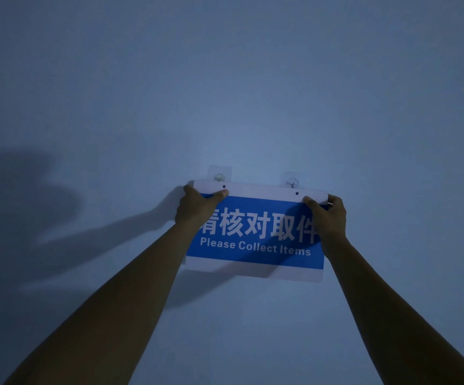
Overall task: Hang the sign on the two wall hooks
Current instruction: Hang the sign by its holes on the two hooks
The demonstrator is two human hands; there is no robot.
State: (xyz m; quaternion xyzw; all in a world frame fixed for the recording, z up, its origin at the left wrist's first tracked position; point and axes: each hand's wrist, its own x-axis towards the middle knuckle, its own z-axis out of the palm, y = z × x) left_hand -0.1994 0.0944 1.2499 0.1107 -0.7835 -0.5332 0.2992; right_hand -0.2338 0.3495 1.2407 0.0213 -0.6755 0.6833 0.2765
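**Sign at hook height, not yet hung**

Plain pale wall, dim light, nothing else on it. Flat rectangular blue-and-white plastic sign pressed against wall, top edge just under two clear adhesive wall hooks, left hook and right hook. Two small holes in white top strip, left hole and right hole, each just below its hook, neither over a hook yet. Slight tilt, right side lower.

Left hand clamped on upper left corner, thumb on face. Right hand clamped on upper right corner, same pinch.

Handling, by judgement: thin, light, stiff, no sag between grips. Glossy face, likely slippery. Corner grip near holes good for steering. Adhesive hooks probably weak: no hard pull.
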